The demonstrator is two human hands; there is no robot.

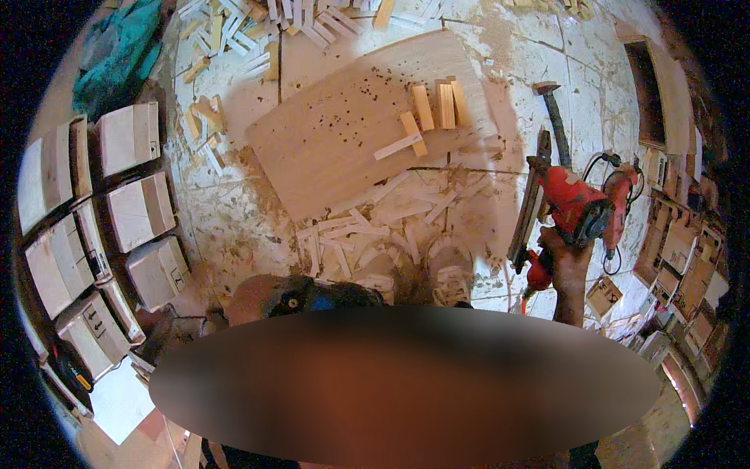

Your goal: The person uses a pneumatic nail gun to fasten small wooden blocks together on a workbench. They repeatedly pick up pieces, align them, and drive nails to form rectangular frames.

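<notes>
On the right, my right hand [561, 244] is wrapped round the grip of a red nail gun [574, 199] with a long dark magazine. A red hose end [523, 305] shows below it. My left hand is not visible; a blurred patch covers the lower middle. Left of my hand lies a flat wooden board [336, 148] dotted with small dark specks. Several short wood blocks [422, 107] rest on its right part, one crossed by a pale strip [396, 147]. Beyond the nail gun, a hammer [553, 109] with a dark handle lies on the floor.
Boxes or wooden blocks [141, 199] stand in rows at the left. Wood offcuts [312, 23] are heaped at the far side, with thin strips [344, 230] near my shoes [451, 270]. A green cloth [117, 55] lies far left. Another red corded tool [621, 187] sits right.
</notes>
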